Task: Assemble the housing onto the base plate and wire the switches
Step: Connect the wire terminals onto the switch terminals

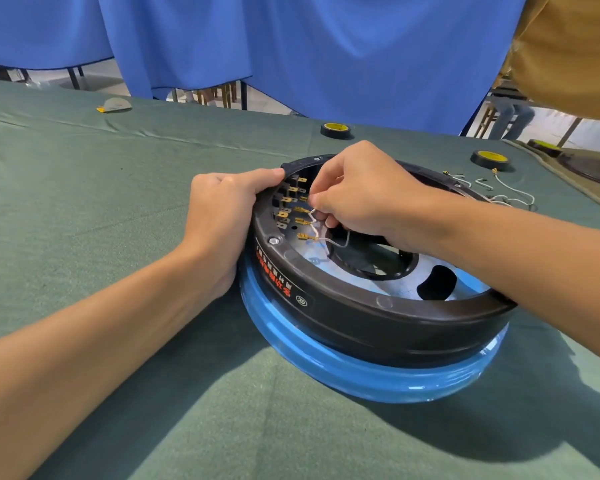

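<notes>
Head view: housing (361,320) sits on base plate (343,374). Left hand (219,209) grips its rim, right hand (357,195) pinches a wire (313,216) at the switches (288,202). Loose wires (510,194) at right look unfitted.

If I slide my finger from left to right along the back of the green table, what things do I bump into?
grey mask-like thing → black tape roll with a yellow middle → second tape roll → third tape roll, far right and partly hidden.

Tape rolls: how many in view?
3. Centre roll far middle; right roll far right; third roll just beyond it, partly hidden. More may be out of view.
</notes>
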A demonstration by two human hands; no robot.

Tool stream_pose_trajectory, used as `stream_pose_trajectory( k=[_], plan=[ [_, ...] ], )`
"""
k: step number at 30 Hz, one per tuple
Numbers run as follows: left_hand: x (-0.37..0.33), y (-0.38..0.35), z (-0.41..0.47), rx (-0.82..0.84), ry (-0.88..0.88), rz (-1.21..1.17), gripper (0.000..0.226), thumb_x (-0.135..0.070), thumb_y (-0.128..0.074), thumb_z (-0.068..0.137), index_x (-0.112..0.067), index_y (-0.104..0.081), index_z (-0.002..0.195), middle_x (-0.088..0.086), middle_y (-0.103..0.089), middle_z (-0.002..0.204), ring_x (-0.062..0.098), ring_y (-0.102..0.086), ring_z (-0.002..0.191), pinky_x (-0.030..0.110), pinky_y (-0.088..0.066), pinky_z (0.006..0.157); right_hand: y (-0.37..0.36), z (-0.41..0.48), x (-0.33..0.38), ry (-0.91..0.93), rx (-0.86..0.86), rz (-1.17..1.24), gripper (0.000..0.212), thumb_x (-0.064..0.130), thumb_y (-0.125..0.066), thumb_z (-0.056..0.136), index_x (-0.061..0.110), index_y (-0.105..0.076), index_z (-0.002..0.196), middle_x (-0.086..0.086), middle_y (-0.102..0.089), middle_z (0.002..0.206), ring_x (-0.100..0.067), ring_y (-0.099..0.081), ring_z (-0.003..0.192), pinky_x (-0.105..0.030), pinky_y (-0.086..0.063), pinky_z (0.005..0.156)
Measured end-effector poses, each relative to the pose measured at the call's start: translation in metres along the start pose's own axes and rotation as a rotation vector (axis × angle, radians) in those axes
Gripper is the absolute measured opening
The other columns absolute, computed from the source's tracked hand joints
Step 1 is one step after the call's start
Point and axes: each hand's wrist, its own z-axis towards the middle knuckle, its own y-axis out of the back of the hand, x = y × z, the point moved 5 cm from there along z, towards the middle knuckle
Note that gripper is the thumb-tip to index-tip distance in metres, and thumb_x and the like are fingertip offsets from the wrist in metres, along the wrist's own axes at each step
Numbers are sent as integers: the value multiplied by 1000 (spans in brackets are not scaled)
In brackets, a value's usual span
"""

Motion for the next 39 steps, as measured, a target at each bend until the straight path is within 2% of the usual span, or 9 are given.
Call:
stream_pose_trajectory(
  k=[3, 9, 16, 19, 21, 24, 30, 37, 39],
  plan=[
    [-1, 1, 1, 3, -11, 2, 18, -13, -71, 81, -4, -75, 66, 17, -73, 74, 28, -68, 63, 42, -59, 68, 1, 0, 2, 9, -12, -14, 28, 3, -58, 87, 18, -70, 67, -3, -69, 74, -20, -66, 75, -28, -56, 64],
    [1, 2, 3, 12, -18, 20, 20, -14, -71, 82, -6, -76, 65, 16, -73, 73, 28, -69, 63, 41, -59, 67, 0, 0, 2, 9, -29, -44, 22, 6, -61, 86, 17, -73, 71, -1, -70, 69, -13, -66, 68, -19, -47, 51],
    [-1, 2, 3, 8, -38, 34, 20, -13, -71, 82, -5, -76, 64, 14, -72, 68, 25, -67, 59, 35, -58, 61, 0, 0, 8, 73, 7, -66, 19, 12, -65, 90, 22, -70, 74, 4, -67, 75, -14, -63, 77, -24, -53, 69],
    [-2, 2, 3, 9, -37, 47, 21, -14, -72, 82, -4, -76, 64, 14, -71, 68, 25, -67, 58, 36, -58, 62, 4, -4, 10, 93, 23, -143, 14, 18, -63, 91, 22, -71, 81, 10, -64, 76, -6, -58, 77, -15, -44, 60],
    [-1, 3, 3, 2, -36, 50, 20, -15, -72, 82, -1, -75, 68, 17, -72, 71, 27, -67, 61, 42, -58, 68, 14, -8, 10, 116, -51, -185, 14, 14, -62, 87, 21, -72, 81, 11, -63, 74, -4, -56, 74, -12, -37, 52],
    [-1, 3, 3, -1, -43, 59, 20, -15, -72, 81, 0, -75, 70, 19, -72, 75, 29, -68, 65, 47, -58, 74, 28, -16, 12, 207, -171, -187, 19, 9, -60, 79, 22, -73, 73, 14, -62, 67, -5, -56, 70, -14, -40, 55],
    [-3, 2, 3, 28, -67, 55, 22, -13, -71, 82, -9, -76, 61, 13, -72, 67, 24, -67, 60, 38, -58, 66, 14, -18, 16, 288, 1, -183, 11, 29, -71, 84, 24, -76, 76, 17, -50, 46, 8, -48, 52, -3, -34, 48],
    [-5, 2, 2, 19, -83, 66, 23, -13, -71, 82, -9, -76, 60, 13, -72, 66, 24, -67, 59, 37, -59, 65, 9, -10, 12, 264, 46, -155, 13, 23, -74, 84, 26, -74, 72, 20, -48, 40, 13, -48, 51, -2, -33, 45],
    [-5, 2, 2, 16, -81, 67, 24, -13, -71, 82, -9, -76, 59, 13, -71, 66, 24, -67, 59, 38, -59, 64, 7, -10, 11, 268, 58, -168, 14, 24, -73, 85, 28, -72, 72, 22, -48, 39, 8, -49, 55, -3, -33, 45]
  ],
)
